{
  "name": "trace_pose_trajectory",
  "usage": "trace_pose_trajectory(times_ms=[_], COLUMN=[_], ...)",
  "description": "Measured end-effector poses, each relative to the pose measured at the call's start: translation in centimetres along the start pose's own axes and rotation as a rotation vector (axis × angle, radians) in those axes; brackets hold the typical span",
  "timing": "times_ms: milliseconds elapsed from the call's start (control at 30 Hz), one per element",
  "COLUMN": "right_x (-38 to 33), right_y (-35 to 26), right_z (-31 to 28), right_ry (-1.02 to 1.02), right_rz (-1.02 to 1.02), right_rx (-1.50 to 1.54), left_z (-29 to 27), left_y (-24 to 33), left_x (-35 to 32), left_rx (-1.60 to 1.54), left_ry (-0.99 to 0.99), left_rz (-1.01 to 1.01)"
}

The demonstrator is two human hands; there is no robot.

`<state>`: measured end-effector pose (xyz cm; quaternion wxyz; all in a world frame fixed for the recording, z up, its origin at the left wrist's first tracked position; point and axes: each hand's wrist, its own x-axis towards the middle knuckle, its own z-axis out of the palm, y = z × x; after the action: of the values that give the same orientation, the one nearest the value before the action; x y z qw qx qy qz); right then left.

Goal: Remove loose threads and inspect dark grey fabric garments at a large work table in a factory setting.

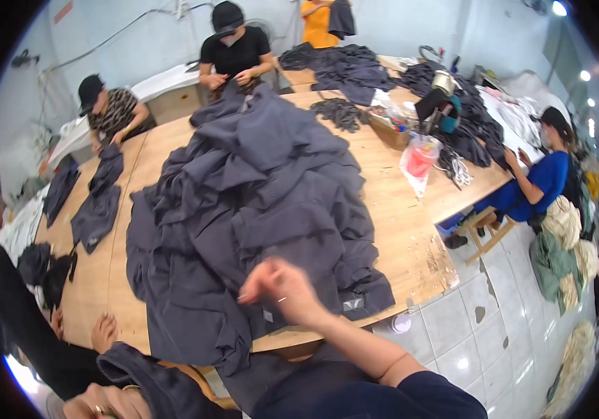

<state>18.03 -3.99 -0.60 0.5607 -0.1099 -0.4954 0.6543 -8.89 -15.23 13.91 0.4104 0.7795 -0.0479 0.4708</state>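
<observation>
While co-workers sit round the wooden table (411,230), the person's right hand (280,288) hangs over the near edge of the big heap of dark grey garments (257,202), fingers pinched on something small, perhaps a thread or tool; I cannot tell which. Low at the frame's edge, the left hand (97,403) grips a fold of dark cloth (152,380).

a dark navy short sleeve (432,394) covers the right upper arm, the forearm bare.

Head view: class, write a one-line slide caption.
Right hand pinches a small tool over a heap of dark garments on a wooden table.
</observation>
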Motion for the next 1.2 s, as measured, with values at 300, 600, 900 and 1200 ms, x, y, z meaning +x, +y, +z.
trace_pose_trajectory(times_ms=[300, 600, 900, 1200], right_x=[-1.9, -0.7, -6.3, -6.9], right_y=[5.1, -0.5, 6.8, 4.8], right_z=[3.3, -1.8, -6.2, -3.0], right_ry=[-0.303, 0.320, 0.225, 0.087], right_rz=[0.458, -0.189, -0.126, -0.246], right_rx=[0.053, -0.565, -1.095, -0.995], left_z=[1.5, -1.9, 8.4, 8.0], left_y=[-4.2, -5.9, -14.9, -19.6], left_x=[-0.6, -8.3, -12.8, -10.4], left_rx=[0.117, 1.701, 0.699, 0.528], left_ry=[0.708, 0.884, 1.093, 1.273], left_rz=[0.124, -0.549, -0.987, -0.710])
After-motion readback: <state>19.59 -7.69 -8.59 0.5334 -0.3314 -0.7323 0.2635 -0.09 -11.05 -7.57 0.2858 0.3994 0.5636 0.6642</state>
